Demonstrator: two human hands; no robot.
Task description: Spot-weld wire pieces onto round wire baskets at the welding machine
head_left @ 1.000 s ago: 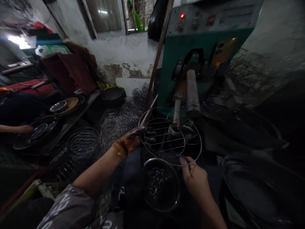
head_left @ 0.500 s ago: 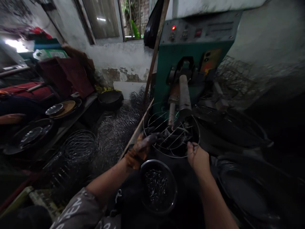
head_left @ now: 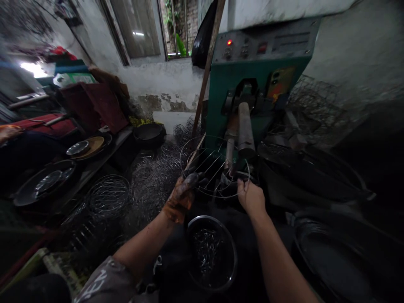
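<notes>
- One head-worn camera looks forward and down, close over both forearms.
- It faces the green machine (head_left: 252, 84) and the window (head_left: 135, 27) beyond, wide-angle, edges bent.

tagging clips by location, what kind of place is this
Most likely a small metalworking workshop making wire racks. A green machine with a lit control panel stands ahead, heaps of finished wire racks lie on the floor, and both hands, left hand and right hand, hold a round wire rack at it.
</notes>
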